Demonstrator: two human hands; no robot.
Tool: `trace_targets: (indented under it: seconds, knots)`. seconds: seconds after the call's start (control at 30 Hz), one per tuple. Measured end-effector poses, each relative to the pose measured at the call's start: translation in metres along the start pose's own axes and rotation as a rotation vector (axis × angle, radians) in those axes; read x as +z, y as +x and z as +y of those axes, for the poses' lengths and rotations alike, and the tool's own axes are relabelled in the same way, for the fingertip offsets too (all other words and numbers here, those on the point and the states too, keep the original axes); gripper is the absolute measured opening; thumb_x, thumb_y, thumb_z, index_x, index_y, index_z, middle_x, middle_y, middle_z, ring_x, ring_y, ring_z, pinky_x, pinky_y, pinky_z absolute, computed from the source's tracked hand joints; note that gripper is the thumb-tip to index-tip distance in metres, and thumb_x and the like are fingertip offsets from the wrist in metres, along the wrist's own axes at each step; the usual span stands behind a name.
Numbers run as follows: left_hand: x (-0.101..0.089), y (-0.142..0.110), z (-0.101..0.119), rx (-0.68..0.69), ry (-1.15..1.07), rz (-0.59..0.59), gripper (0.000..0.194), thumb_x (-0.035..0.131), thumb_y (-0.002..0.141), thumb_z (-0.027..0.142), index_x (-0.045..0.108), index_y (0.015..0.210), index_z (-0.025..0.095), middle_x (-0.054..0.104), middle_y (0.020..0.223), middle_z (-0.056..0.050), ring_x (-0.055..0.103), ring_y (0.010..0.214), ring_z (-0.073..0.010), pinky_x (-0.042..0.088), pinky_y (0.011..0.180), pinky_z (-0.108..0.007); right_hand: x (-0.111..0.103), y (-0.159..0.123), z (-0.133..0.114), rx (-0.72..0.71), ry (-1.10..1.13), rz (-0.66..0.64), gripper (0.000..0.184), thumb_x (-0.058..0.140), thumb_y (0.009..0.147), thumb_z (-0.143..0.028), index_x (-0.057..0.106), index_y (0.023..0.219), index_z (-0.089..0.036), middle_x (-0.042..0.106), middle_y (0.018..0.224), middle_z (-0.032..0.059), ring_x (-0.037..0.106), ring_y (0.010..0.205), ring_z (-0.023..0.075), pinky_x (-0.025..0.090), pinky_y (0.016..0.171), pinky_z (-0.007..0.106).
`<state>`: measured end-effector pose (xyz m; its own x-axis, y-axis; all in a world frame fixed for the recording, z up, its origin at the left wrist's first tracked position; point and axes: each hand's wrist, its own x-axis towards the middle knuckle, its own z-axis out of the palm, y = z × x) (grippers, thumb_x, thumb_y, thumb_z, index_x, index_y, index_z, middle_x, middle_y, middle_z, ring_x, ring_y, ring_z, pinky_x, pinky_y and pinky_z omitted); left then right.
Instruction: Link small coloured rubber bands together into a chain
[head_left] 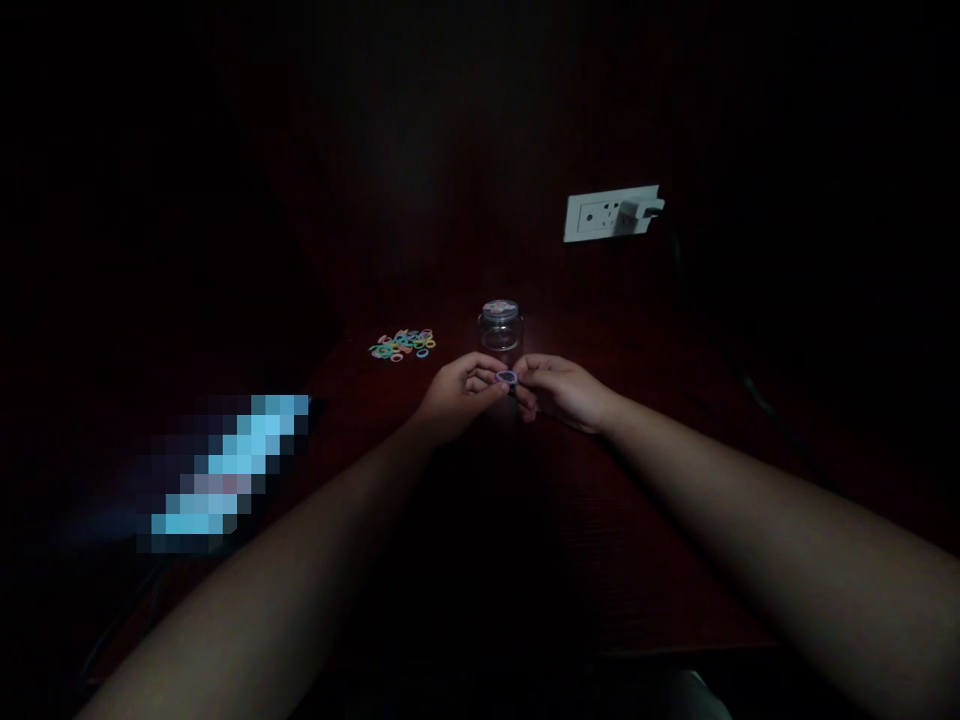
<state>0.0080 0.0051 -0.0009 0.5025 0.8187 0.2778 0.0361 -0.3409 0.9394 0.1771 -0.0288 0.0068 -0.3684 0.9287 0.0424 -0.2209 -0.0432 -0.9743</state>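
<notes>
Between my two hands, just above the dark red table, is a small purple hair tie shaped as a ring. My left hand pinches it from the left with thumb and fingers. From the other side, my right hand grips its right edge. Right behind my fingers stands a clear jar with a patterned lid on; its lower part is partly hidden by my hands. A loose pile of colourful hair ties lies to the left of the jar.
A lit, pixelated screen is at the left, beside my left forearm. On the back wall is a white socket panel with a plug in it, and a dark cable runs down on the right. The table's front edge shows below.
</notes>
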Motion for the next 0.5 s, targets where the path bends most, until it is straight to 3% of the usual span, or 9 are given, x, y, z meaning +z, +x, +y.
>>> trace_targets:
  seconds: [0.3, 0.5]
  knots:
    - [0.0007, -0.0003, 0.0032, -0.028, 0.029, 0.029, 0.024, 0.065, 0.07, 0.031, 0.06, 0.084, 0.012, 0.063, 0.07, -0.003, 0.053, 0.054, -0.0081, 0.038, 0.048, -0.019, 0.0005, -0.0005, 0.0021, -0.073, -0.102, 0.005, 0.016, 0.057, 0.072, -0.017, 0.045, 0.083, -0.017, 0.053, 0.05, -0.0058, 0.052, 0.043, 0.0094, 0.044, 0.046, 0.023]
    - [0.0005, -0.0003, 0.0022, -0.038, 0.065, 0.016, 0.022, 0.065, 0.069, 0.031, 0.061, 0.081, 0.013, 0.063, 0.067, -0.002, 0.052, 0.054, -0.008, 0.038, 0.049, -0.019, 0.001, -0.0004, 0.0022, -0.081, -0.141, 0.026, 0.016, 0.058, 0.074, -0.022, 0.044, 0.079, -0.017, 0.053, 0.051, -0.0056, 0.054, 0.043, 0.0091, 0.042, 0.044, 0.021]
